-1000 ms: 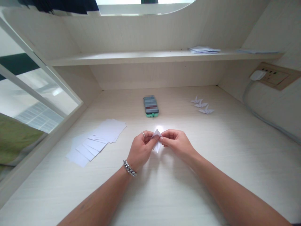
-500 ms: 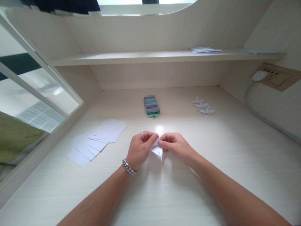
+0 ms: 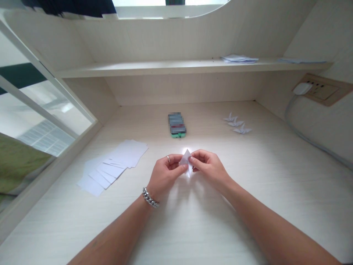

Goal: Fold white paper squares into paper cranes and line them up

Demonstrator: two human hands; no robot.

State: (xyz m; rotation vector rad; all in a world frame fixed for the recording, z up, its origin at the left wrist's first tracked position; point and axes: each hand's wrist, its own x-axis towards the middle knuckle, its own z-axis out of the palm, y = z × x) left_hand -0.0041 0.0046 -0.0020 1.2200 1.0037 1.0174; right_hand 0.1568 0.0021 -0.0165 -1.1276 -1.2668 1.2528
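Note:
A small piece of folded white paper [image 3: 187, 155] is held between both hands over the middle of the desk, its tip pointing away from me and a narrow point hanging down. My left hand [image 3: 166, 172], with a ring on one finger and a chain bracelet at the wrist, pinches its left side between thumb and fingers. On the other side, my right hand [image 3: 209, 165] grips the right edge with thumb and forefinger. The fingers hide part of the folds. Several folded paper cranes [image 3: 241, 130] stand at the back right of the desk.
Fanned white paper sheets [image 3: 121, 158] lie on the left. A phone-like object [image 3: 177, 125], blurred out, rests at the back centre. Above runs a shelf [image 3: 154, 70] with a paper stack [image 3: 239, 58]. A white plug [image 3: 302, 88] with a grey cable sits in the right wall socket.
The folded paper has been raised and turned, so its upper tip now shows between the hands. Both thumbs have shifted on it, and the right hand has risen slightly.

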